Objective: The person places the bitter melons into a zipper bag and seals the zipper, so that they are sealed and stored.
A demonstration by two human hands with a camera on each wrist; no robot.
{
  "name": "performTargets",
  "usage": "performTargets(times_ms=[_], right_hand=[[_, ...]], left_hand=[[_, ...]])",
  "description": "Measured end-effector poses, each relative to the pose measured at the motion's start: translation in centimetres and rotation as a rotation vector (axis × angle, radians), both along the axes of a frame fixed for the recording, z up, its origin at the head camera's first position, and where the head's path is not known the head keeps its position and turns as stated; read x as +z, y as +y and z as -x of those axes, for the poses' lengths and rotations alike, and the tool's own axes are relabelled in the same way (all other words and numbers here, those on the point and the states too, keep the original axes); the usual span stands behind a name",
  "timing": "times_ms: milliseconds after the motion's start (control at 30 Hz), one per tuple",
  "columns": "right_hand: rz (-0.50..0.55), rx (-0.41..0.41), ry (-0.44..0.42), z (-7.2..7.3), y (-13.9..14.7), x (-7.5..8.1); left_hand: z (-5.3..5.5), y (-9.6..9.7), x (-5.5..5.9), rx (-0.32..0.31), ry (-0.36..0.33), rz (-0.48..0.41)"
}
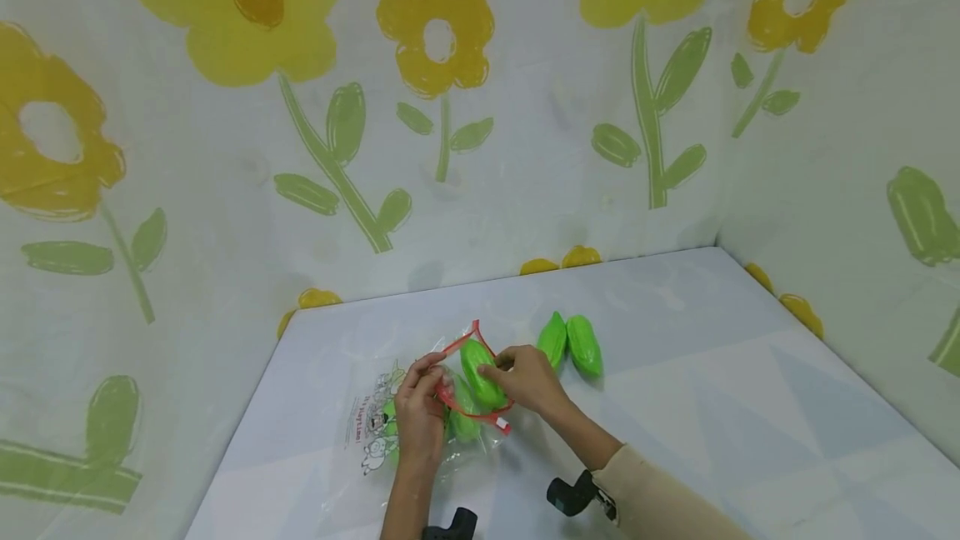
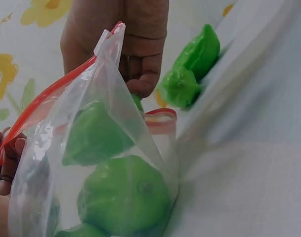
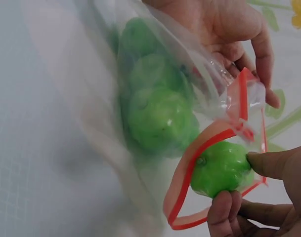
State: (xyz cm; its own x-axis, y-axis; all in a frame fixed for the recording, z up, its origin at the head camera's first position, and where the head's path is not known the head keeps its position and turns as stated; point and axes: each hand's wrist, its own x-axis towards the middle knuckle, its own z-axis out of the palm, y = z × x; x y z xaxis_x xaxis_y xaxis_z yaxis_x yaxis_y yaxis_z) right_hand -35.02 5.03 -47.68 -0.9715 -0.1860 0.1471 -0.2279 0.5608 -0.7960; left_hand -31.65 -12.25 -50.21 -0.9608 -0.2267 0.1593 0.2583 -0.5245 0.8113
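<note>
A clear zip bag (image 1: 367,419) with a red zip edge and printed cartoon figures lies tilted on the table, its mouth spread. My left hand (image 1: 420,415) holds the bag's rim on the left, fingers curled at the red edge. Between the thumb and fingers of my right hand (image 1: 531,380) is a ridged, elongated green toy fruit (image 3: 222,169), inside the bag's mouth. Several similar green fruits (image 2: 125,195) show through the plastic lower in the bag. Just beyond my right hand, two loose green fruits (image 1: 584,347) lie side by side on the table.
The pale table (image 1: 675,407) has a faint geometric pattern and extends widely to the right. A flower-printed cloth wall (image 1: 517,190) rises along its back edge and continues down both sides. Black wrist devices (image 1: 573,493) are worn on both forearms.
</note>
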Motion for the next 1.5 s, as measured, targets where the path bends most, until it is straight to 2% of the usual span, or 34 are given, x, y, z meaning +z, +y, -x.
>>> performTargets(times_ms=[67,233,300,600,733,900,1067,1333,1500], right_hand=[[0.01,-0.001,-0.005,0.0,-0.3,0.0],[0.12,0.006,-0.075,-0.1,-0.8,0.4],[0.125,0.008,-0.078,-0.1,-0.7,0.4],[-0.111,-0.047,0.014,-0.2,0.1,0.3],[-0.146,-0.039,0.027,-0.4,0.0,0.0],[-0.125,0.009,0.048,-0.8,-0.1,-0.6],[-0.1,0.092,0.055,-1.2,-0.4,-0.7],[-0.04,0.23,-0.018,-1.9,-1.1,-0.2],[-0.024,0.256,-0.094,-2.2,-1.2,-0.2]], left_hand=[[0.0,0.0,0.0,0.003,-0.004,-0.002],[0.0,-0.1,-0.2,0.002,-0.005,-0.002],[0.0,-0.1,-0.2,-0.002,-0.001,-0.001],[0.1,0.0,-0.1,-0.01,0.026,0.007],[0.3,0.1,-0.2,-0.019,0.036,-0.003],[0.3,0.2,-0.4,-0.019,0.015,0.0],[0.2,0.2,-0.5,-0.012,0.021,0.002],[0.2,0.0,-0.4,-0.017,0.023,-0.01],[0.1,0.0,-0.4,-0.021,0.008,-0.009]])
